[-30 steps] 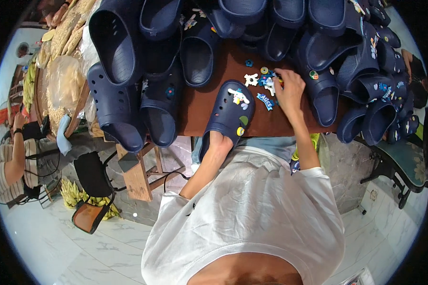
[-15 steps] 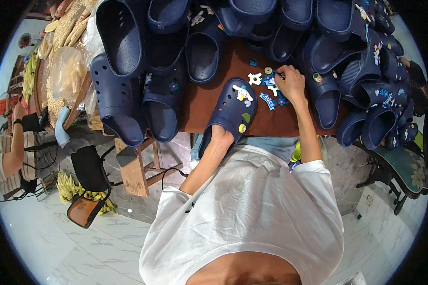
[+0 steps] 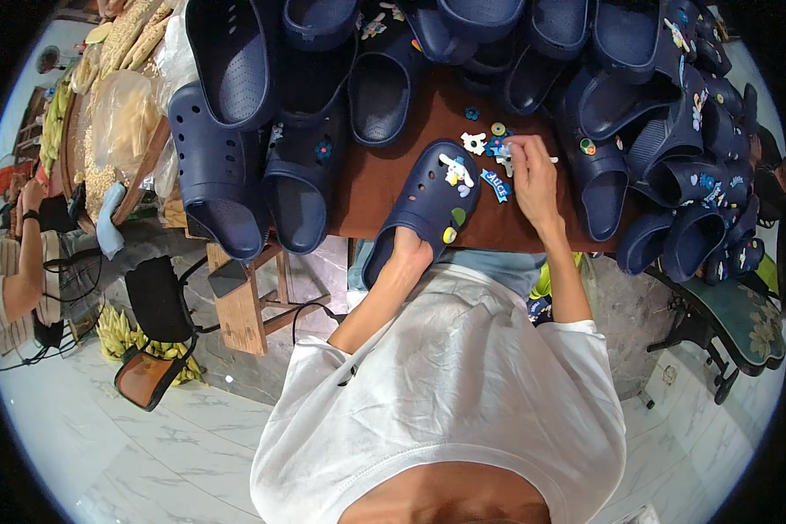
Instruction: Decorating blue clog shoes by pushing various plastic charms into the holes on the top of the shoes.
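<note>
My left hand (image 3: 410,248) is pushed into the opening of a navy foam clog (image 3: 417,194), holding it from inside; its fingers are hidden. The clog's toe points away from me, and its heel reaches over the table's near edge. On its upper sit a white puppy-like charm (image 3: 457,169), a green charm (image 3: 458,216) and a round yellow one. My right hand (image 3: 534,179) hovers over a small pile of shoe charms, its fingers pinched on a pale bluish charm (image 3: 507,150). Beside it lie a blue banner-shaped charm (image 3: 495,185), a white charm (image 3: 473,143) and a blue flower charm (image 3: 472,113).
Many navy clogs, such as one at the left (image 3: 218,175) and one at the right (image 3: 601,188), ring the brown tabletop (image 3: 489,229). A wooden stool (image 3: 238,310) and black chair (image 3: 159,297) stand at the left. Another person's arm (image 3: 28,253) is at far left.
My right hand has lifted a little from the charm pile and now pinches a pale charm. My left hand stays inside the clog. The whole view has shifted slightly.
</note>
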The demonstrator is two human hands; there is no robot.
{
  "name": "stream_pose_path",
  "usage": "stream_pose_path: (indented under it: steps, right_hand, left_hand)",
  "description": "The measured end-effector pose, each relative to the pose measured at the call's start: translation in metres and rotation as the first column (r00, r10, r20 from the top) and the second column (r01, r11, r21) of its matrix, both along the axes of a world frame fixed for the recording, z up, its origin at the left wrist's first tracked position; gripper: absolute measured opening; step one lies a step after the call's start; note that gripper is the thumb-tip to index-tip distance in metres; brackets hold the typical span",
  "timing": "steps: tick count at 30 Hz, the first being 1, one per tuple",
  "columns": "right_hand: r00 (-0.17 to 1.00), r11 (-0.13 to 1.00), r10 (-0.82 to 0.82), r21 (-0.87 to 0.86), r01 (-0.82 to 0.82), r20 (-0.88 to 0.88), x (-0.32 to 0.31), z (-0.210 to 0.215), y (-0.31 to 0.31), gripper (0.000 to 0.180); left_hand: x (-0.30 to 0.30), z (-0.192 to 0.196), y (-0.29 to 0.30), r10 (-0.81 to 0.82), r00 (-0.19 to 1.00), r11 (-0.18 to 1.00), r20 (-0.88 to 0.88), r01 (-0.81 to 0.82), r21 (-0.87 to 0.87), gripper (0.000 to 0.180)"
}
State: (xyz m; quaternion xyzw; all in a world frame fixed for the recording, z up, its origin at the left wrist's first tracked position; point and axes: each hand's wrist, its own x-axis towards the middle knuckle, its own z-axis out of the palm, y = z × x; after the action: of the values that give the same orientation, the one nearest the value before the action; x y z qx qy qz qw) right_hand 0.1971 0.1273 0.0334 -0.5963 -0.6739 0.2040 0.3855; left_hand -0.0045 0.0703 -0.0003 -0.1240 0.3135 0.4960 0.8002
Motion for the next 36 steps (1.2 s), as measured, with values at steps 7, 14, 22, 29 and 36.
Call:
stream_pose_path:
  steps: [7, 14, 22, 29, 36]
  right_hand:
    - [0.949, 0.953, 0.277, -0.080, -0.291, -0.153, -0.039, 0.031, -0.018, 0.010]
    - [0.952, 0.951, 0.305, -0.044, -0.305, -0.027, -0.033, 0.030, -0.021, 0.010]
    - [0.945, 0.960, 0.239, -0.090, -0.264, -0.221, -0.024, 0.032, -0.028, 0.012]
    - [0.984, 0.996, 0.089, 0.007, -0.089, -0.151, -0.035, 0.018, -0.040, 0.014]
    - [0.980, 0.994, -0.006, -0.109, -0.016, -0.199, -0.039, 0.033, -0.051, 0.014]
  left_hand:
    - [0.015, 0.008, 0.001, -0.033, 0.994, 0.997, -0.103, 0.040, 0.063, 0.040]
    - [0.022, 0.014, -0.002, -0.071, 0.973, 0.987, -0.220, 0.100, 0.125, 0.039]
    - [0.017, 0.025, -0.014, -0.107, 0.930, 0.967, -0.350, 0.179, 0.180, 0.039]
    - [0.023, 0.030, -0.012, -0.125, 0.875, 0.942, -0.468, 0.252, 0.220, 0.038]
    - [0.024, 0.032, -0.014, -0.122, 0.870, 0.959, -0.477, 0.227, 0.167, 0.037]
